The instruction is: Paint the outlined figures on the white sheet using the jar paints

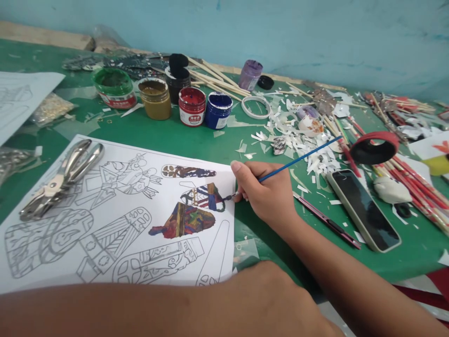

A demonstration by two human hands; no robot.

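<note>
My right hand (264, 192) is closed round a thin blue paintbrush (298, 161), its dark tip touching the right edge of a partly painted shape (201, 196) on the white sheet (164, 187). Two more painted shapes lie above and below that one; the other outlines on the sheet are uncoloured. My left hand (270, 299) lies across the bottom of the view, its fingers hidden, with the forearm over the sheet's near edge. A metal hole punch (61, 180) rests on the sheet's left part.
Open paint jars, green (114, 89), ochre (155, 100), black, red (191, 106) and blue (219, 110), stand behind the sheet. To the right lie a phone (365, 210), a cutter knife (328, 220), a tape roll (374, 147), paper scraps and sticks. A purple jar (250, 76) stands farther back.
</note>
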